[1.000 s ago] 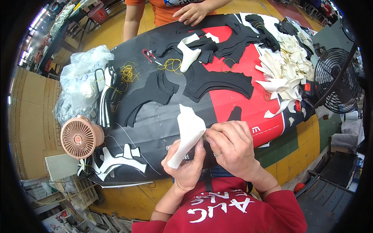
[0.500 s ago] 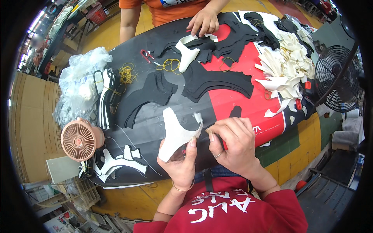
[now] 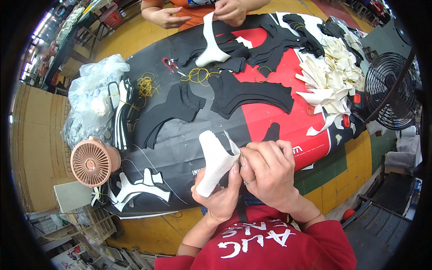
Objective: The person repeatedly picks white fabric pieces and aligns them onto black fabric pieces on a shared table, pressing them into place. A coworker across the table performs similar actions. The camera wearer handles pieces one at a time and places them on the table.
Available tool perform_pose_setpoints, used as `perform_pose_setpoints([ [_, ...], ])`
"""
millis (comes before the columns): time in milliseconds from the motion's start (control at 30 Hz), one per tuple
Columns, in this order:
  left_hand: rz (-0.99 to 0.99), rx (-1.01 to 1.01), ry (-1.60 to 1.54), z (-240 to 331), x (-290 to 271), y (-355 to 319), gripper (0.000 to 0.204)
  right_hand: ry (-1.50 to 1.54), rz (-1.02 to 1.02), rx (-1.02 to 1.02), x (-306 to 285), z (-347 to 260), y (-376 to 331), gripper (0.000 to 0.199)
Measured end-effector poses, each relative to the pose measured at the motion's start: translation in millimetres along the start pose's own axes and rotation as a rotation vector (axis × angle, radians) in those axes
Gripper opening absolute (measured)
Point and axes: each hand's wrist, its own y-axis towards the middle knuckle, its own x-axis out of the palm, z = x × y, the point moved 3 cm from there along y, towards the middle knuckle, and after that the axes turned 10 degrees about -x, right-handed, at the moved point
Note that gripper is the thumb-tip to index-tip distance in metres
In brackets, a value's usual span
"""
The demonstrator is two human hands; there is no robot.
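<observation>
Above the table [image 3: 180,155], the left hand [image 3: 220,204] clamps a white Y-shaped fabric piece [image 3: 213,166], the right hand's [image 3: 270,168] fingers pinching its edge, that edge work seemingly unfinished.

We're in a workshop, plainly: cut black pieces [image 3: 256,96] stacked on this shared worktable [image 3: 173,135], cream offcuts [image 3: 330,76] heaped at one end, a caged fan [image 3: 390,90] beside them, a co-worker [image 3: 194,19] opposite, another loaded bench [image 3: 67,42] beyond
</observation>
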Motion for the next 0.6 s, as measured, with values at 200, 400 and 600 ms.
perform_pose_setpoints([
  [200, 0.006, -0.395, -0.347, -10, -5, 4, 0.031, 0.204, 0.058, 0.123, -4, 11, -2, 0.011],
  [400, 0.041, -0.079, -0.122, -4, 2, 3, 0.027, 0.131, 0.032, 0.048, -3, 3, -2, 0.014],
  [600, 0.033, 0.076, 0.107, 1, 3, 4, 0.027, -0.046, 0.029, -0.057, -2, 1, 0, 0.012],
])
